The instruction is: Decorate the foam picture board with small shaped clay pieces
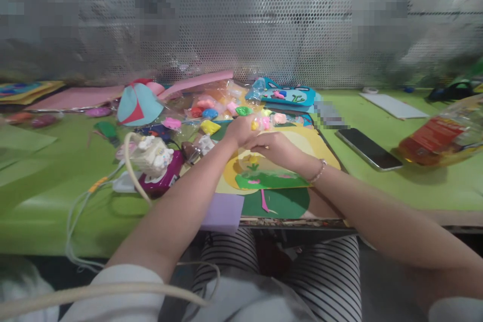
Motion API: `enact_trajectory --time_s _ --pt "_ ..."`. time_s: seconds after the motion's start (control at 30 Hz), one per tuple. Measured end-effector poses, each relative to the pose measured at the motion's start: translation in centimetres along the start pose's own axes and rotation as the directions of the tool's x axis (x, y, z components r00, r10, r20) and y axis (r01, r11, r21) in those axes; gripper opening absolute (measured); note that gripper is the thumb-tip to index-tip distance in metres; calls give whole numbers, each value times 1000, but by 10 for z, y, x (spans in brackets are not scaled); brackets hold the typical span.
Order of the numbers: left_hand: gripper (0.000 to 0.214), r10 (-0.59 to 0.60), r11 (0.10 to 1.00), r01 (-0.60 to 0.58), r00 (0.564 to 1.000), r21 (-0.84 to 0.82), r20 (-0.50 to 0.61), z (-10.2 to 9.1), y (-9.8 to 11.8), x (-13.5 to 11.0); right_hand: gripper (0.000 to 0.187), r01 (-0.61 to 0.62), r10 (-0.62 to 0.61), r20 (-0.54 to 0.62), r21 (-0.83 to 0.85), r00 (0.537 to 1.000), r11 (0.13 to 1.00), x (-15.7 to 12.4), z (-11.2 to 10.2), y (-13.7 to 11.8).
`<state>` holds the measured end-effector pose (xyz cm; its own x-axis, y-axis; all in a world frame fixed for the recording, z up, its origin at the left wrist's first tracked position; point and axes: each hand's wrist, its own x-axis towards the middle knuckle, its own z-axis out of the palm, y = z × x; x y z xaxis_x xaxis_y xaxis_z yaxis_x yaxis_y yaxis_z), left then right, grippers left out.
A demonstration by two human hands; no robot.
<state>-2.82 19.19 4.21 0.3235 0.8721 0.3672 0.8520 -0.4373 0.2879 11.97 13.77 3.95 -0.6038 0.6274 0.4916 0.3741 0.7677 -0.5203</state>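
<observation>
Both my hands meet over a yellow craft board (324, 148) with a green strip and small clay shapes on it. My left hand (241, 130) is curled, its fingers closed near small yellow and pink clay pieces (260, 123). My right hand (273, 147) lies just beside it, fingers bent and pinched together; what they hold is hidden. A bracelet circles my right wrist. Bagged lumps of coloured clay (210, 113) lie just beyond my left hand.
A phone (369, 149) lies right of the board, a bottle in plastic wrap (445, 133) farther right. A purple device with a white figure (156, 163) and cables sits left. A purple block (222, 211) rests at the green table's (415, 181) front edge. A perforated metal screen stands behind.
</observation>
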Motion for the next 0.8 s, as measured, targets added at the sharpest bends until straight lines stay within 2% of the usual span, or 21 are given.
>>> enact_trajectory --time_s 0.1,0.17,0.33,0.47,0.6,0.73,0.8 --pt "25 1 1000 -1 1000 -13 -13 1 0 0 25 78 -77 34 -10 996 997 -2 9 0" --pt "25 1 1000 -1 1000 -19 -6 1 0 0 25 87 -87 19 -18 996 996 -2 10 1" --pt "25 24 1000 -24 999 -19 31 0 1 -1 18 20 -21 -54 -16 998 1000 -1 7 3" --pt "23 33 999 -33 999 -18 15 1 0 -1 17 9 -9 -16 22 1000 1000 -1 8 2" --pt "19 37 999 -37 999 -26 14 3 -1 1 20 11 -10 -25 41 1000 999 0 7 -1" --pt "24 40 999 -39 999 -19 32 3 -4 1 28 -4 5 -47 19 999 1000 2 -1 0" --pt "26 49 999 -48 998 -20 25 3 -4 0 25 -39 38 -58 -9 998 999 3 -5 3"
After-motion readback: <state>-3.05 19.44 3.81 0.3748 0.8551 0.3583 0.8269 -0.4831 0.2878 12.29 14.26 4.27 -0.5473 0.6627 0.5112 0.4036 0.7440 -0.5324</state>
